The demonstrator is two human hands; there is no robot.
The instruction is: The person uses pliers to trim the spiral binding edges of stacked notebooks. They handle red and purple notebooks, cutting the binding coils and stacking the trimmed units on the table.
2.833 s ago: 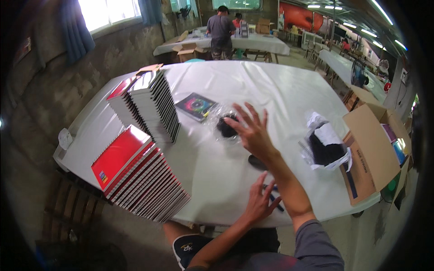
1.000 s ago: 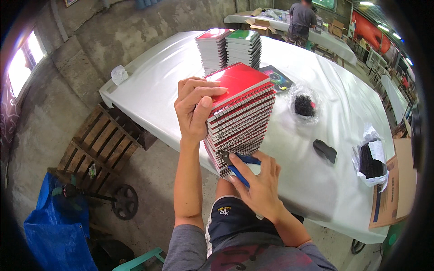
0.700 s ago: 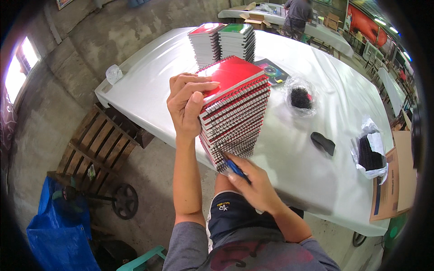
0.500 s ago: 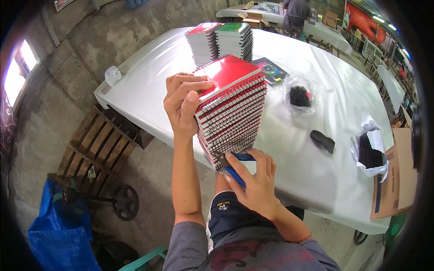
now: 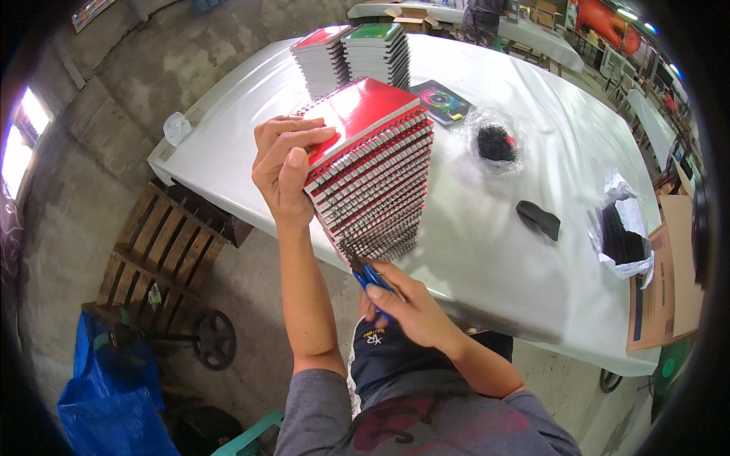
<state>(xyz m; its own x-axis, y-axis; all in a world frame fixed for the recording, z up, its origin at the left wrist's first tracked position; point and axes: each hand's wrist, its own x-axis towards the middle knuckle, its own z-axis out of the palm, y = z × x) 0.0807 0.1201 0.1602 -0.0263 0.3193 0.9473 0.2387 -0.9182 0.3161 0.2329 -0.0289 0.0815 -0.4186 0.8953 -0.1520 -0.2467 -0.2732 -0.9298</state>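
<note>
A tall stack of wire-bound notebooks with red covers (image 5: pixel 372 114) stands at the near edge of the white-covered table, its coil spines turned toward my right. My left hand (image 5: pixel 283 169) grips its top left corner, the thumb along the side and the fingers over the top cover. In my right hand (image 5: pixel 417 308) is a pair of blue-handled pliers (image 5: pixel 378 281), the fingers wrapped round the handles. Its jaws touch the low near corner of the stack, at the coil ends; whether they bite on a wire is too small to tell.
Behind stand another red-covered notebook stack (image 5: pixel 321 64) and a green-covered one (image 5: pixel 378 57). Rightward lie a dark booklet (image 5: pixel 442 102), a clear bag of black coils (image 5: pixel 496 143), a dark strip (image 5: pixel 538 220) and a white bag of coils (image 5: pixel 623 239). A cardboard box (image 5: pixel 663 296) is at right.
The pliers' handles, spread apart before, are now squeezed together in my right hand. That hand has turned, its fingers curling under the handles. My left hand keeps its hold on the stack.
</note>
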